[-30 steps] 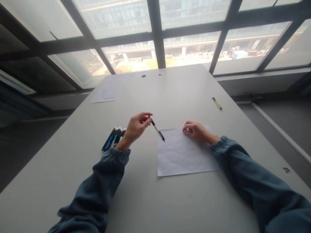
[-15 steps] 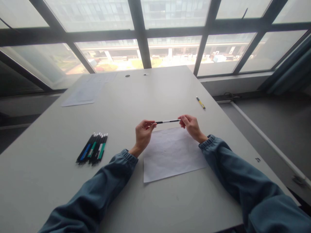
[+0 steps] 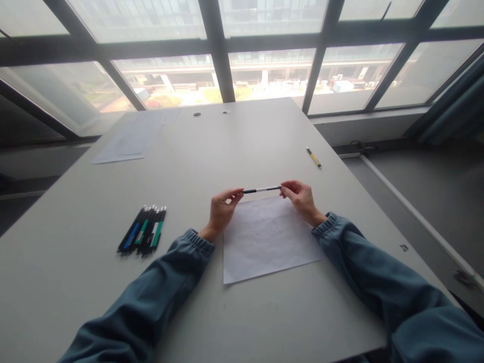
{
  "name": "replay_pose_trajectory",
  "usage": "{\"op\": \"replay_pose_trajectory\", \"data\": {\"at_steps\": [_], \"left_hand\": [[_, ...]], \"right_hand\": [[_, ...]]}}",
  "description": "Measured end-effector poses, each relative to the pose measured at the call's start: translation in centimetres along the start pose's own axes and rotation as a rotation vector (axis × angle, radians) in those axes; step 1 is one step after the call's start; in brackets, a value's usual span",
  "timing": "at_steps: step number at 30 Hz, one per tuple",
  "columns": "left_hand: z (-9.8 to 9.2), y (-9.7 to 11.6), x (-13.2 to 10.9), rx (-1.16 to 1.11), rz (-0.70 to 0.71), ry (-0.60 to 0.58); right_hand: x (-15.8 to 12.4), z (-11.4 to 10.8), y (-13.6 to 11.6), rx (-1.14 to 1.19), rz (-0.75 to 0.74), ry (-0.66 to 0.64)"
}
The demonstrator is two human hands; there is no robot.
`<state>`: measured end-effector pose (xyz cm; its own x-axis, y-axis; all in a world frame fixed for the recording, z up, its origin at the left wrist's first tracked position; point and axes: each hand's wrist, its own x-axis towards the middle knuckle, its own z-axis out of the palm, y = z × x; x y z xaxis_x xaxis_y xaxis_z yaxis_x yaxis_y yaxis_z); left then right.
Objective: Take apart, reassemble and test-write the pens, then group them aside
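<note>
A black pen with a white band (image 3: 261, 189) is held level between my two hands, over the far edge of a white sheet of paper (image 3: 268, 237). My left hand (image 3: 223, 209) pinches its left end between thumb and fingers. At the other end, my right hand (image 3: 300, 199) has thumb and fingertips closed on the tip. Both pen ends are partly hidden by the fingers. To the left of the paper lies a row of several pens (image 3: 142, 231), mostly black, with blue, green and white parts.
A yellow and black pen (image 3: 313, 157) lies near the table's right edge. More paper sheets (image 3: 126, 138) rest at the far left of the white table (image 3: 212, 151). Two round cable holes sit at the far end, before the windows. A small dark mark (image 3: 404, 247) shows near the right edge.
My right fingers have closed more fully round the pen's right end. The pen stays level in nearly the same place, and the whole view has shifted slightly.
</note>
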<state>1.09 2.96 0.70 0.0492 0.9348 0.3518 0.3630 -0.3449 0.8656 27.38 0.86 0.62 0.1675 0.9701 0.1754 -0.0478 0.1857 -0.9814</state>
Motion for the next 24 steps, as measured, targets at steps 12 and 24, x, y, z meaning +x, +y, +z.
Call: {"op": "replay_pose_trajectory", "data": {"at_steps": [12,24], "left_hand": [[-0.13,0.14,-0.10,-0.067,0.129,0.036],[-0.31,-0.44,-0.10,-0.037,0.115,0.045]], "right_hand": [[-0.04,0.32,0.24,-0.014,-0.032,0.026],[-0.14,0.56,0.79,-0.030,-0.058,0.013]]}}
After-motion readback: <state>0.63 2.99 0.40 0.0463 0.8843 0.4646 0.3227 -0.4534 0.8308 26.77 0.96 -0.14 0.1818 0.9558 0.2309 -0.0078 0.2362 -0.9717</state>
